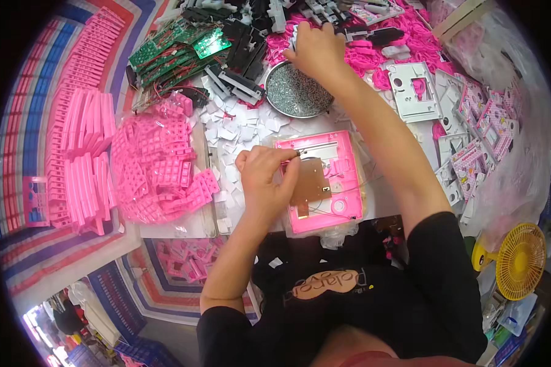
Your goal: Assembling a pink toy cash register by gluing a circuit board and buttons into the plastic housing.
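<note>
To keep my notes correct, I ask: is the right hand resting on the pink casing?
No, the right hand is beyond the pink casing, near the far rim of the round tray.
</note>
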`<state>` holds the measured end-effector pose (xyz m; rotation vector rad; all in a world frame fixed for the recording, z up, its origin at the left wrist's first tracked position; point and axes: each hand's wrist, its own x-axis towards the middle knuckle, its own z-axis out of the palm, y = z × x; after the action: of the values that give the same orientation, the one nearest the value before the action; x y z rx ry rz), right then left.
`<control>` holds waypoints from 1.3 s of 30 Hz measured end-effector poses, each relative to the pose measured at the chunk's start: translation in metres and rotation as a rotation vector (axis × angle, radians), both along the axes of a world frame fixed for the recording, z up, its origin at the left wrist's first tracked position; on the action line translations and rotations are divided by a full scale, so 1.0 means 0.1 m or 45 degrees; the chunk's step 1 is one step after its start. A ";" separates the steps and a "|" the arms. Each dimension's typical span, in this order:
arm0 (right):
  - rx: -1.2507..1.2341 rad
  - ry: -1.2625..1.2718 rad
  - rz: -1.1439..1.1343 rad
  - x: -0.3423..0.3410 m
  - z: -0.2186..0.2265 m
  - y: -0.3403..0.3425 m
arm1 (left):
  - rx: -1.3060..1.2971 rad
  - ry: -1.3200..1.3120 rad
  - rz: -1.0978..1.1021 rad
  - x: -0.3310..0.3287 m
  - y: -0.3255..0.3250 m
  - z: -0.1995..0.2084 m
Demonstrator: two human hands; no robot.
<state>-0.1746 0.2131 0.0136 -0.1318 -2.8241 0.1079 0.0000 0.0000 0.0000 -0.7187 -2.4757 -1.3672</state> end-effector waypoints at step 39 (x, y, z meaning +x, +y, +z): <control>-0.572 -0.286 1.198 2.03 0.12 0.05 | -0.661 0.307 -0.737 -0.30 -0.35 0.39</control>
<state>0.0280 0.2185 0.0253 1.1458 -2.7564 0.9680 -0.0300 -0.0348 0.0388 -1.7028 -2.5305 -0.6790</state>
